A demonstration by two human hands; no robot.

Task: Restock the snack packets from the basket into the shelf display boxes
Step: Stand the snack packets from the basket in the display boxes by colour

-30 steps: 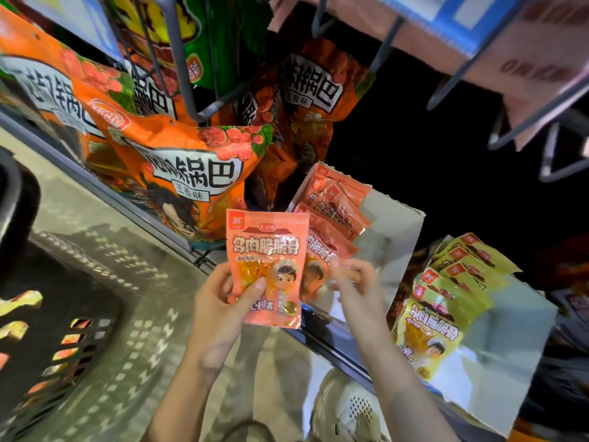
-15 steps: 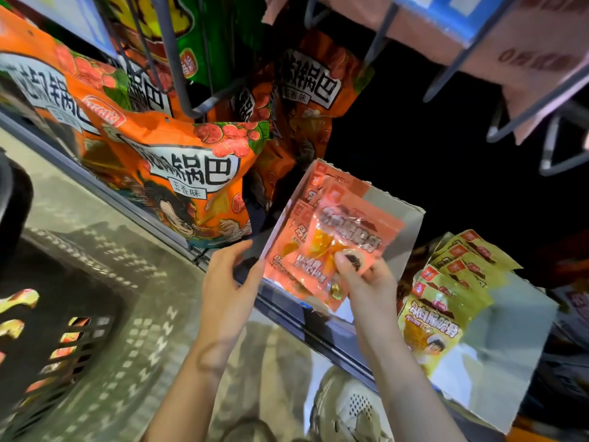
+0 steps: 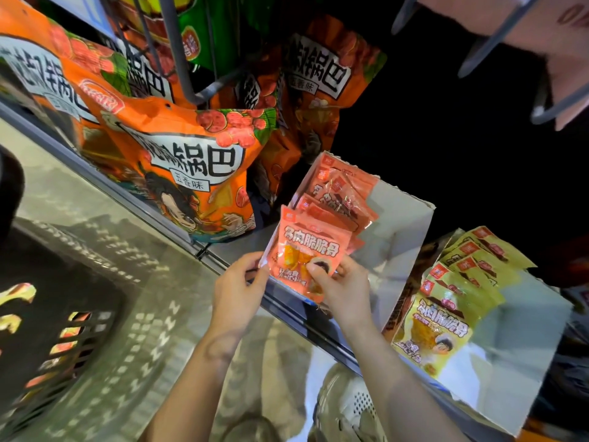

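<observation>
A pink-orange snack packet (image 3: 306,247) stands upright at the front of a grey display box (image 3: 401,231) on the shelf. Behind it in the box lie several more pink packets (image 3: 338,193). My left hand (image 3: 237,291) pinches the packet's lower left edge. My right hand (image 3: 341,288) grips its lower right part, thumb on the front. The dark shopping basket (image 3: 63,330) sits low at the left, with packets showing through its slots.
A second grey display box (image 3: 526,362) at the right holds several yellow packets (image 3: 446,314). Large orange snack bags (image 3: 178,167) fill the shelf at the left. Metal hooks (image 3: 497,30) and the shelf's front rail (image 3: 287,301) are close by. A shoe (image 3: 347,406) is below.
The pink packet went from tilted in my right hand above the box to upright at the box's front. My left hand moved from the box's left side onto the packet's edge.
</observation>
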